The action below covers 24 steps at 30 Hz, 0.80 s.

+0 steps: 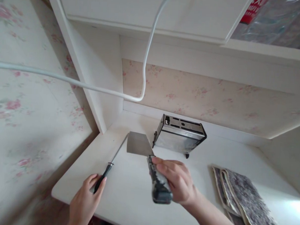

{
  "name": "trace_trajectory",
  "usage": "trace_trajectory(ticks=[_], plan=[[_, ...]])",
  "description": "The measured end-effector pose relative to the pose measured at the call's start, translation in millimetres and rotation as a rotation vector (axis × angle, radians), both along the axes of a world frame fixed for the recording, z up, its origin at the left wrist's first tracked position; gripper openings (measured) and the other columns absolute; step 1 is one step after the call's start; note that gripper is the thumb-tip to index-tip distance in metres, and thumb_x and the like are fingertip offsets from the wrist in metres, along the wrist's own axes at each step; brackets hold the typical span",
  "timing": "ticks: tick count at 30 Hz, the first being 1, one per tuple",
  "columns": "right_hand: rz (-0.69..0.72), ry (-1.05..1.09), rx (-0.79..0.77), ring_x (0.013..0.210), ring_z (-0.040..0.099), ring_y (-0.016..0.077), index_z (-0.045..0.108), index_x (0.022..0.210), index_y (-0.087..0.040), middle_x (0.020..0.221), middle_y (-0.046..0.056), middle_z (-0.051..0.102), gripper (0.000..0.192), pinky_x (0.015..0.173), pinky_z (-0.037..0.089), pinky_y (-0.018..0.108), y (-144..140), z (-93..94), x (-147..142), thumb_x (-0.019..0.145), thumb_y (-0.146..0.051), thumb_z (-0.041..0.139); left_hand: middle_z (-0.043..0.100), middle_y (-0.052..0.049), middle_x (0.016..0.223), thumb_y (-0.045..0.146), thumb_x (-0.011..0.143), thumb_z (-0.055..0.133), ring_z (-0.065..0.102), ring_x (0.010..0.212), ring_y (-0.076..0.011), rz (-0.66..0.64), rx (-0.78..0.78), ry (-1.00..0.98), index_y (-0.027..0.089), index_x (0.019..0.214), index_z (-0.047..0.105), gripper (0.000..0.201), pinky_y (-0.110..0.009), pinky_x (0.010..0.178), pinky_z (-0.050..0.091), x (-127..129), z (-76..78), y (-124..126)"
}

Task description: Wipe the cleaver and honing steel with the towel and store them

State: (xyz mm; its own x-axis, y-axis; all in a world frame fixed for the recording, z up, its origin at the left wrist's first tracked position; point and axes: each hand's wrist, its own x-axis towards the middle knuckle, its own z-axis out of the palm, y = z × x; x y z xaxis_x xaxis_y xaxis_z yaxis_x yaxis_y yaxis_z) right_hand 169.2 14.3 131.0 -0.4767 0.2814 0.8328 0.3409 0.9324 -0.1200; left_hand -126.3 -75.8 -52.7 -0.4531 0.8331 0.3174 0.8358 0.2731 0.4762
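Observation:
My right hand [178, 181] grips the dark handle of a cleaver [138, 143], whose broad steel blade points away from me over the white counter [126, 191]. My left hand [86, 199] holds the black handle of a honing steel [117, 153]; its thin rod runs up and right and meets the cleaver blade's left edge. Just behind the blade stands a metal knife block [180, 135] with slots in its top.
A folded grey towel [243, 199] lies on the counter at the right. A white cable [144, 75] hangs in a loop from the upper cabinet. Floral wallpaper covers the left and back walls. The counter's left edge drops off beside my left hand.

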Motion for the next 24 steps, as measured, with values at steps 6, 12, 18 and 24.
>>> trace_trajectory(ticks=[6, 12, 18, 24], plan=[[0.028, -0.058, -0.073, 0.073, 0.070, 0.0162, 0.046, 0.129, -0.021, 0.101, 0.011, 0.072, 0.044, 0.060, 0.057, 0.028, -7, -77.9, -24, 0.088, -0.005, 0.048, 0.075, -0.005, 0.095, 0.048, 0.086, 0.057, 0.072, 0.078, -0.0211, -0.104, 0.134, 0.172, 0.020, 0.111, 0.056, 0.037, -0.027, 0.068, 0.052, -3, -4.9, -1], [0.040, -0.244, 0.007, 0.065, 0.064, 0.0123, 0.057, 0.105, -0.017, 0.095, 0.006, 0.072, 0.018, 0.053, 0.050, 0.024, -8, -109.8, -33, 0.089, -0.010, 0.055, 0.074, -0.008, 0.094, 0.043, 0.088, 0.056, 0.071, 0.080, -0.0228, -0.176, 0.245, 0.181, 0.018, 0.107, 0.058, 0.031, -0.031, 0.073, 0.053, -7, -7.7, 3], [0.045, -0.453, 0.092, 0.056, 0.055, 0.0081, 0.059, 0.096, -0.018, 0.097, 0.001, 0.070, 0.008, 0.044, 0.040, 0.024, -7, -124.9, -38, 0.092, -0.017, 0.052, 0.074, -0.005, 0.093, 0.042, 0.093, 0.045, 0.071, 0.083, -0.0221, -0.112, 0.197, 0.033, 0.022, 0.103, 0.058, 0.026, -0.030, 0.070, 0.054, -9, 0.2, 5], [0.067, -0.587, 0.095, 0.046, 0.045, 0.0078, 0.057, 0.084, -0.021, 0.076, -0.003, 0.065, 0.012, 0.038, 0.023, 0.027, 1, -133.4, -36, 0.093, -0.019, 0.049, 0.073, -0.008, 0.095, 0.045, 0.090, 0.050, 0.070, 0.086, -0.0244, -0.093, 0.220, -0.013, 0.022, 0.102, 0.058, 0.028, -0.032, 0.073, 0.054, 1, 30.7, 28]])
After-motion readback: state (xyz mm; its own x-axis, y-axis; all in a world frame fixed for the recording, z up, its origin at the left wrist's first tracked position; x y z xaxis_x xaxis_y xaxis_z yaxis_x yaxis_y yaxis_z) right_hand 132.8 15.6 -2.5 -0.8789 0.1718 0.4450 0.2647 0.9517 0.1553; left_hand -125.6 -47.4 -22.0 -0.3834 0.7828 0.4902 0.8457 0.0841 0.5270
